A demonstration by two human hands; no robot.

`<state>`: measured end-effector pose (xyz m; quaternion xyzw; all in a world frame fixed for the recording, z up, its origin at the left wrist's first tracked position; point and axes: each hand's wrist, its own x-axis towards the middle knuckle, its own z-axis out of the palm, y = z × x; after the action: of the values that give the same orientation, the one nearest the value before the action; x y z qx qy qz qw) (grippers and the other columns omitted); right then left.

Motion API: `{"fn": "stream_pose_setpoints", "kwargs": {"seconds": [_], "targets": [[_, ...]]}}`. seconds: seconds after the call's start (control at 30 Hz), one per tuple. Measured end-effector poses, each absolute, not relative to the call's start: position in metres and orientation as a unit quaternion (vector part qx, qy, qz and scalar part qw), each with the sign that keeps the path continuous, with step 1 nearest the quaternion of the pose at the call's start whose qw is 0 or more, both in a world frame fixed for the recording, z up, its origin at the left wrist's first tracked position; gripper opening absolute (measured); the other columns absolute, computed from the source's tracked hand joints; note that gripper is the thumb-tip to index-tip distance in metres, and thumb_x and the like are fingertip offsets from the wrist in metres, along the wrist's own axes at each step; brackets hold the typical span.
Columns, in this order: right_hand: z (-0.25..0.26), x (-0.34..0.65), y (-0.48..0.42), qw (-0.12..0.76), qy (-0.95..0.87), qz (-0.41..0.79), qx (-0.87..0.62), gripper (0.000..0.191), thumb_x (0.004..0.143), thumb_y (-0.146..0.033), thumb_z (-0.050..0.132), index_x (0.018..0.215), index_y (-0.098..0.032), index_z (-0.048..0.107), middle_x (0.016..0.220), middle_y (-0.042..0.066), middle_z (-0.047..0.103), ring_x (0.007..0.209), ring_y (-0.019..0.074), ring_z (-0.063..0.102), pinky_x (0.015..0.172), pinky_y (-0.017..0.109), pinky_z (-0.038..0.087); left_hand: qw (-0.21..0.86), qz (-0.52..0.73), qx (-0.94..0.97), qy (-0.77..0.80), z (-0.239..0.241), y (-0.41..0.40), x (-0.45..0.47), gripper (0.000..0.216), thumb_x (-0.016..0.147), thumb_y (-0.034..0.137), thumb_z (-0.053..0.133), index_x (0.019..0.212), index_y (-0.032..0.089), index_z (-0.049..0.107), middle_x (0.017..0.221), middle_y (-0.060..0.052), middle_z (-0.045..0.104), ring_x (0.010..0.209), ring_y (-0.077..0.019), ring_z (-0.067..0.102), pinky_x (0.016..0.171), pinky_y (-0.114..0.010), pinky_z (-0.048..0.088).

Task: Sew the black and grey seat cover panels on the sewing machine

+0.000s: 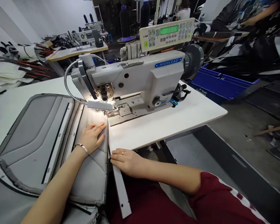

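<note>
The left hand (pixel 92 138), a thin bracelet at its wrist, lies flat and wide on a grey padded upholstery panel (pixel 30 133), its fingertips near the panel's right edge. That panel covers the lower left of the frame, with black and white strips (pixel 57 140) running along it, and its far corner reaches just in front of the presser foot (pixel 112 110) of the sewing machine (pixel 140 77).

The right hand (pixel 127 161), a gold ring on one finger, comes in from the right, just below the front edge of the white tabletop (pixel 168 127). Its fingers (pixel 115 157) lie nearly together and rest on the top end of a narrow white strip (pixel 121 193), which hangs down and away toward the lower middle of the frame. I cannot tell whether the hand is gripping it.

A narrow dark gap separates the panel's right edge from the strip and the tabletop's corner. The tabletop runs right from the needle plate (pixel 124 109) to its front corner, with open room between the right hand and the machine's base. A gooseneck lamp (pixel 99 105) curves over the left hand's side, close above the panel.

A blue plastic crate (pixel 220 84) sits beyond the tabletop's right edge. In the upper right corner, another person's hand (pixel 246 23) reaches over dark material.
</note>
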<state>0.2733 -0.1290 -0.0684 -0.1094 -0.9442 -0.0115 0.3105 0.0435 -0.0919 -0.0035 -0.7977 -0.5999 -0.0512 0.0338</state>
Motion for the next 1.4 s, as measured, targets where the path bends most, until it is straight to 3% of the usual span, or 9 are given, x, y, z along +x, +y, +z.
{"fn": "stream_pose_setpoints", "kwargs": {"seconds": [0.53,0.83,0.97,1.17,1.27,1.4], "targets": [[-0.058,0.253,-0.127,0.318,-0.932,-0.108,-0.136,0.021,0.094,-0.014,0.045,0.085,-0.012,0.064,0.102,0.013,0.069,0.104,0.0216,0.065,0.101,0.038,0.049,0.044,-0.089,-0.763,-0.639,-0.007,-0.079,0.057,0.045,0.089,0.032,0.041,0.126,0.02,0.063,0.138,-0.002,0.059,0.118,-0.0309,0.049,0.099,-0.046,0.041],[-0.049,0.25,-0.111,0.276,-0.947,-0.142,-0.082,0.018,0.085,-0.023,0.054,0.07,-0.015,0.061,0.103,0.025,0.069,0.101,0.033,0.068,0.096,0.052,0.046,0.076,-0.099,-0.733,-0.669,-0.008,-0.057,0.061,0.039,0.088,0.025,0.042,0.116,0.022,0.07,0.129,-0.002,0.066,0.111,-0.0282,0.054,0.09,-0.042,0.043],[-0.041,0.244,-0.095,0.214,-0.966,-0.141,-0.031,0.018,0.084,-0.023,0.054,0.071,-0.015,0.063,0.099,0.027,0.069,0.096,0.036,0.068,0.084,0.052,0.048,0.08,-0.081,-0.733,-0.671,-0.007,-0.044,0.059,0.036,0.084,0.019,0.044,0.105,0.022,0.073,0.117,-0.004,0.07,0.105,-0.0265,0.057,0.086,-0.039,0.045],[-0.026,0.234,-0.064,0.143,-0.985,-0.084,0.047,0.019,0.082,-0.015,0.053,0.065,-0.016,0.061,0.075,0.016,0.069,0.071,0.0268,0.066,0.064,0.039,0.047,0.135,-0.087,-0.756,-0.635,-0.014,-0.027,0.055,0.034,0.082,0.014,0.041,0.083,0.02,0.075,0.082,-0.009,0.069,0.085,-0.025,0.059,0.071,-0.034,0.045],[-0.029,0.231,-0.053,0.183,-0.978,-0.08,0.06,0.021,0.081,-0.012,0.051,0.062,-0.018,0.058,0.067,0.012,0.065,0.064,0.0247,0.064,0.06,0.037,0.045,0.162,-0.092,-0.767,-0.614,-0.019,-0.02,0.053,0.03,0.077,0.011,0.043,0.07,0.021,0.071,0.075,-0.009,0.067,0.081,-0.0242,0.06,0.067,-0.033,0.044],[-0.04,0.229,-0.046,0.26,-0.961,-0.088,0.021,0.02,0.079,-0.011,0.05,0.062,-0.02,0.056,0.066,0.009,0.062,0.061,0.0239,0.062,0.057,0.035,0.044,0.154,-0.047,-0.757,-0.633,-0.016,-0.012,0.055,0.027,0.073,0.012,0.045,0.072,0.021,0.071,0.068,-0.01,0.065,0.072,-0.0254,0.061,0.058,-0.033,0.039]]}}
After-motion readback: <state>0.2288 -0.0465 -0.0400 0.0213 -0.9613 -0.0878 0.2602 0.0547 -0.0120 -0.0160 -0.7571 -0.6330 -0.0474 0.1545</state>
